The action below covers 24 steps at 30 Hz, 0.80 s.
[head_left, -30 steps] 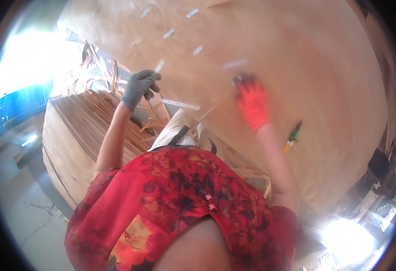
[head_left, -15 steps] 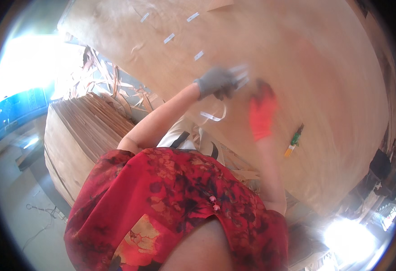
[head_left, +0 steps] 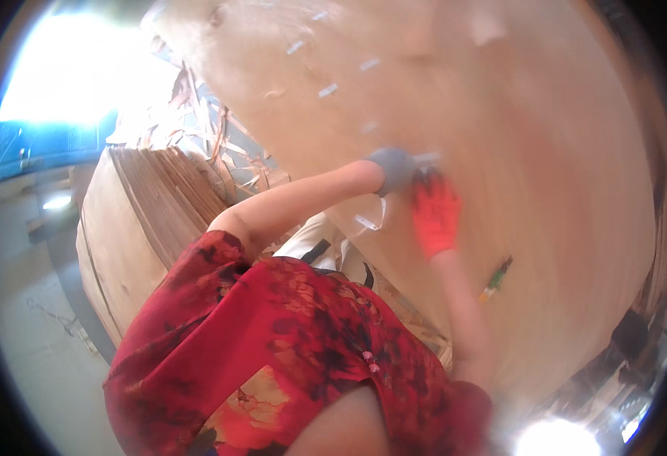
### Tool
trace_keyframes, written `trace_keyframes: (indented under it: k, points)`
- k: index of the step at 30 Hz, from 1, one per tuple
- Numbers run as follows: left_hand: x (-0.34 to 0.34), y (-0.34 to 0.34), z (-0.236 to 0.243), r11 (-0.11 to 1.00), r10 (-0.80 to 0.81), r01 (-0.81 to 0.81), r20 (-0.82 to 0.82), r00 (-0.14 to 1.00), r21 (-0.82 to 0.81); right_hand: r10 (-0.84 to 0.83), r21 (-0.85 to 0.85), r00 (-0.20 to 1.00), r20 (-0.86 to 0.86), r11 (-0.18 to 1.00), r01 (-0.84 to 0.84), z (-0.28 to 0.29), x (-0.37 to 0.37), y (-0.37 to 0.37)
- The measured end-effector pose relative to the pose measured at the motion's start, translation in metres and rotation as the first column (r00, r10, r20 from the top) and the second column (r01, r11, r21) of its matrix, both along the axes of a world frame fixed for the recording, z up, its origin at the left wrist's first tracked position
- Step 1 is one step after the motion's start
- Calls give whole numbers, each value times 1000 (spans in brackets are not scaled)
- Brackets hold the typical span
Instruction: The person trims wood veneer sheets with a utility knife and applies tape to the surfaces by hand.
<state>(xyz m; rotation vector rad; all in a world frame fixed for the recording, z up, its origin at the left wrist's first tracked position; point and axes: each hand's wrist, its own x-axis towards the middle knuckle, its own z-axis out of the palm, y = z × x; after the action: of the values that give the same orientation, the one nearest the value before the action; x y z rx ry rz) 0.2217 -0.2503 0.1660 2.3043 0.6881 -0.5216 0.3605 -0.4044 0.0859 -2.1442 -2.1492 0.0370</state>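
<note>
My left hand [head_left: 394,169], in a grey glove, is over a broad sheet of pale wood veneer [head_left: 546,190]. A strip of white tape [head_left: 365,223] loops down from beneath that hand, which appears closed on it; motion smears the fingers. Just beyond the glove, a blurred white piece [head_left: 426,158] shows at the fingertips. My right hand [head_left: 436,213] wears a red-orange glove with dark fingertips. It is close beside the left, its fingers toward the white piece, too blurred to show whether they grip it.
Several short white tape pieces [head_left: 327,90] dot the sheet's far left. A small tool with a green and yellow handle [head_left: 495,280] lies right of my right forearm. Stacked veneer [head_left: 151,197] stands at left, with loose wood scraps [head_left: 215,137] behind it.
My right hand has moved down slightly and closer to the left, which has moved right and lower. The whole view has shifted, so the sheet and tape pieces appear displaced.
</note>
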Motion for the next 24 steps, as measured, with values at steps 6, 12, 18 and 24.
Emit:
trace_keyframes:
  k: [6,12,18,24]
  points:
    - [-101,8,-1,664,560,-516,-97,823,-541,-10,-26,998,58,1000,12,7,-6,1]
    - [-277,31,-37,432,875,-613,144,461,-662,-198,96,905,-377,963,251,-19,13,-37]
    - [-465,46,-22,294,956,-754,184,229,-587,-42,85,999,-9,995,43,28,-29,6]
    - [-485,67,-14,507,861,-616,388,329,-603,-42,-8,990,-133,999,41,35,-39,1]
